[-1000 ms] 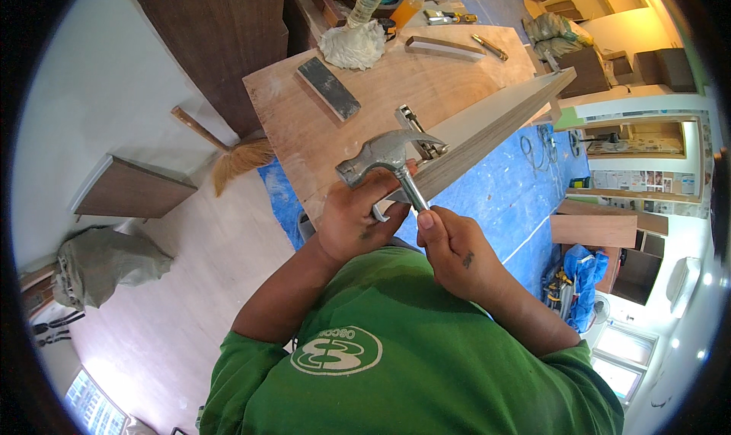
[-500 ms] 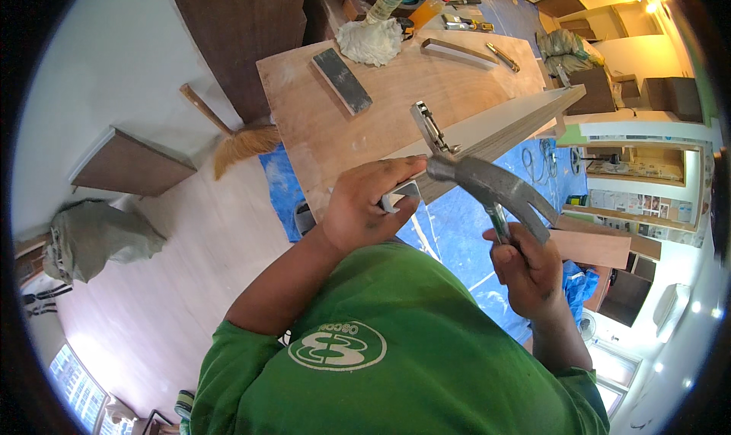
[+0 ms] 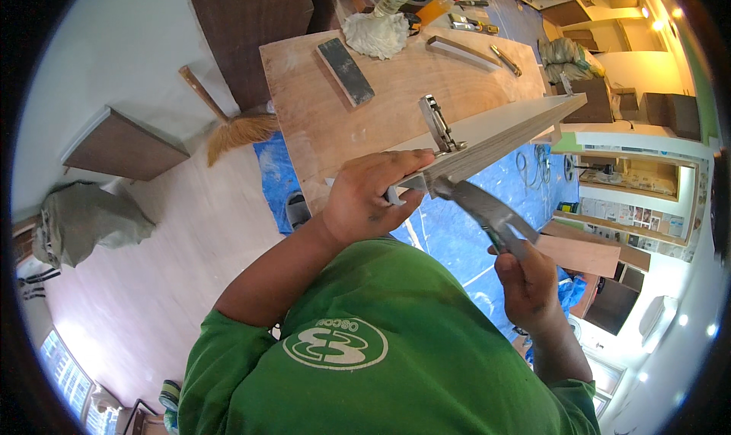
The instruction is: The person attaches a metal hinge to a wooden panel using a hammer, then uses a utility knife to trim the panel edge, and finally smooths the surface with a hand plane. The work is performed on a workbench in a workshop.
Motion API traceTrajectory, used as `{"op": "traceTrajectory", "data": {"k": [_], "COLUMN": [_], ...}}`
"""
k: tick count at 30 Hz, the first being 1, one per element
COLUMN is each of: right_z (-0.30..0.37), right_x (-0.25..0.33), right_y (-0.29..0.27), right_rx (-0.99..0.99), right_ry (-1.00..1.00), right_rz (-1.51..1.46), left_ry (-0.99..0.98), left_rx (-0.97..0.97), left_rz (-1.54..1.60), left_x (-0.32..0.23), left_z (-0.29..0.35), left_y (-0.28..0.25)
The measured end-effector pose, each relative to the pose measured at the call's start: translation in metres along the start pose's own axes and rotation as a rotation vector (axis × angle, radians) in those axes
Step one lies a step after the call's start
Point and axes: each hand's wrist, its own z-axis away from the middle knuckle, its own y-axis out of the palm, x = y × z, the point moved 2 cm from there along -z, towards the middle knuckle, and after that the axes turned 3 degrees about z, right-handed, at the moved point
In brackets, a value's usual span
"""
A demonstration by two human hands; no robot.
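A long cabinet panel [image 3: 502, 138] with a wood-grain edge and a pale face lies slanted over the near side of the worktable. My left hand [image 3: 369, 191] is closed around its near end, fingers on top and thumb below. Between thumb and fingers shows a pale grey, bent strip [image 3: 394, 196]; whether it belongs to the panel I cannot tell. A metal cabinet hinge [image 3: 438, 123] stands up from the panel just beyond my fingertips. In my right hand [image 3: 529, 286] is a claw hammer [image 3: 491, 212], gripped by its handle, its striking face at the panel's near corner.
On the plywood worktable [image 3: 304, 115] are a dark sanding block [image 3: 345, 71], a white rag [image 3: 375, 36], a narrow strip [image 3: 464, 52], bottles and tools. A broom [image 3: 240, 138] leans at the left. Blue sheeting [image 3: 464, 237] covers the floor below the panel.
The hammer head has moved down from the panel's top edge to its near end corner. My left hand keeps its hold; the view has shifted slightly.
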Motion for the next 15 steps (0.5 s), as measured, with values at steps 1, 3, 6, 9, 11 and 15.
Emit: {"op": "traceTrajectory", "data": {"k": [1,3,6,9,11,15], "right_z": [0.001,0.004,0.004,-0.004,-0.007,0.000], "right_x": [0.001,0.003,0.007,0.005,0.005,0.007], "right_y": [-0.002,-0.006,-0.005,-0.004,-0.004,-0.004], "right_rx": [-0.038,-0.113,-0.081,0.048,0.061,-0.081], "right_ry": [-0.014,-0.042,0.004,0.069,0.102,0.054], "right_rz": [-0.022,-0.068,-0.027,0.058,0.050,-0.079], "left_ry": [0.004,0.011,-0.007,-0.004,-0.042,0.006], "left_rx": [0.000,0.001,-0.005,0.011,0.035,-0.005], "left_rz": [0.003,0.010,0.033,-0.001,0.008,0.019], "left_x": [0.000,0.001,0.003,0.002,0.002,0.005], "left_z": [0.000,0.000,0.002,0.001,0.001,0.002], "left_y": [0.000,-0.001,0.001,0.001,0.000,0.001]}}
